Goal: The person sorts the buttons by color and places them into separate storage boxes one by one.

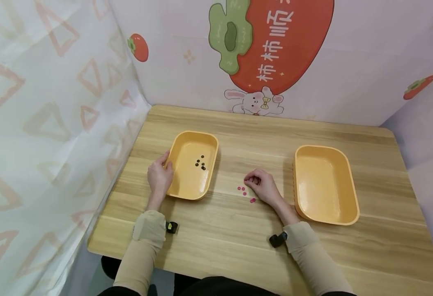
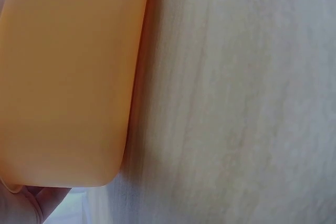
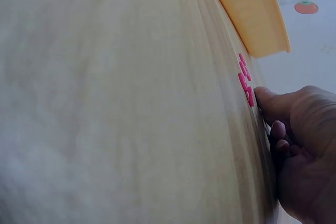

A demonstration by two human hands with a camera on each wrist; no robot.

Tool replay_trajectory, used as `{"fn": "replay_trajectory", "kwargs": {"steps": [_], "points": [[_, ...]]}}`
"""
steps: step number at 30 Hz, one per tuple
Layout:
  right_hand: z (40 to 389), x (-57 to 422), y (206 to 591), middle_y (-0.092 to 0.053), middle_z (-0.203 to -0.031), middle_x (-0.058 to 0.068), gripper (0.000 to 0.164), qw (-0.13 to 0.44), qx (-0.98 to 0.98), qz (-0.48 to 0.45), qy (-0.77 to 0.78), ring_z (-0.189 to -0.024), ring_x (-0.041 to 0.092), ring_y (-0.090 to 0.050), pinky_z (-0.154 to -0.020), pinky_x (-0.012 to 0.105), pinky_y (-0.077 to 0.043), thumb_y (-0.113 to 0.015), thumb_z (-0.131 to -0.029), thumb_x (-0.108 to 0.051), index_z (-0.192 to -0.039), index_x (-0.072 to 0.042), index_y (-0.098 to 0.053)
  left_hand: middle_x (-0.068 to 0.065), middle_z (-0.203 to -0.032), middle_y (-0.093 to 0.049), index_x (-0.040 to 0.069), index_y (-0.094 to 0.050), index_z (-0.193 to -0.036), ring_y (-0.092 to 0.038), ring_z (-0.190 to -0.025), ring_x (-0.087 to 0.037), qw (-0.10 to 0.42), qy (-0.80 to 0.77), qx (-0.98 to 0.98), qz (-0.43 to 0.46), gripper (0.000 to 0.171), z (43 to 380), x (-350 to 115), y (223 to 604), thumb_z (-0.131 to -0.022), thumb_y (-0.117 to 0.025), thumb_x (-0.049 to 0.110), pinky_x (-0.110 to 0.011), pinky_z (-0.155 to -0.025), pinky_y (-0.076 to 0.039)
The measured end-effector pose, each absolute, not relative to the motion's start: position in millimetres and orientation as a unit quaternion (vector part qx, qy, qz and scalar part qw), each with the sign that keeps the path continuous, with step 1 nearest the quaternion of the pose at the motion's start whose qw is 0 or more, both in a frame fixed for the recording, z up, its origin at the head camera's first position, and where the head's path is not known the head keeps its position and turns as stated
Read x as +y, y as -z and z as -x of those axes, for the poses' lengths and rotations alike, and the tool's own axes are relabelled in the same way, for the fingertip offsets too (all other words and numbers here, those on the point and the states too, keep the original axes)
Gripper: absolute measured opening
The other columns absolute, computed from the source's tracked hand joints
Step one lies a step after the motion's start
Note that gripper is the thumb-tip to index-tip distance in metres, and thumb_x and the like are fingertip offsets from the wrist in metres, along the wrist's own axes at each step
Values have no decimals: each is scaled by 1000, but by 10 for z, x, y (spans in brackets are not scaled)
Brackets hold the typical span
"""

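Pink discs (image 1: 243,189) lie between trays (image 1: 321,185), right hand (image 1: 263,186) pinching one, left hand (image 1: 160,174) gripping rim (image 1: 196,132).

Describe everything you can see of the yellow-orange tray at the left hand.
The yellow-orange tray is a rounded rectangle with smooth walls and a slightly glossy floor, and it looks like plastic. It sits open side up on the left part of the wooden table, its longer sides running roughly away from the person. The left hand holds its left rim. Several small dark round pieces lie on its floor, toward the right side.
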State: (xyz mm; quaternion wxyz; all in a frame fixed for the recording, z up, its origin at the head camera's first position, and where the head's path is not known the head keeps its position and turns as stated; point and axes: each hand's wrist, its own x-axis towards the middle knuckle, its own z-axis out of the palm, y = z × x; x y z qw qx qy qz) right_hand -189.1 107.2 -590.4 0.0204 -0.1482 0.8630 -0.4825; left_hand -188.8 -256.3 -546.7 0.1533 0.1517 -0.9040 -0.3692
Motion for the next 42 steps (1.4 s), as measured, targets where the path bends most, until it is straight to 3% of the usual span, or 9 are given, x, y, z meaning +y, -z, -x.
{"fn": "replay_trajectory", "kwargs": {"steps": [13, 24, 31, 42], "points": [[1853, 1050, 5946, -70, -95, 11, 6, 8, 883, 171, 436, -85, 17, -59, -75, 22, -47, -79, -98, 0, -101, -1, -74, -24, -139, -74, 9, -71, -146, -73, -124, -50, 143, 368, -906, -152, 43, 1861, -2590, 5497, -103, -65, 6, -66, -99, -60], [1862, 1054, 6003, -78, -98, 21, 11, -15, 835, 105, 540, -77, 2, -58, -68, 14, -46, -76, -101, -2, -110, 3, -79, -24, -138, -74, 9, -71, -145, -74, -123, -49, 150, 365, -907, -147, 44, 1872, -2605, 5553, -102, -66, 6, -65, -98, -61], [1856, 1092, 5971, -81, -101, 23, 17, 7, 820, 84, 566, -80, 3, -64, -71, 15, -50, -81, -97, -2, -113, 3, -82, -23, -139, -74, 9, -70, -147, -74, -124, -49, 138, 358, -910, -156, 44, 1856, -2571, 5506, -104, -65, 7, -64, -97, -61], [1596, 1217, 5772, -79, -99, 30, 15, -17, 787, 129, 603, -84, -4, -66, -74, 13, -54, -79, -95, 5, -110, 9, -79, -24, -139, -73, 10, -71, -146, -73, -124, -50, 145, 362, -909, -149, 43, 1885, -2592, 5527, -103, -65, 7, -65, -98, -61]]}}
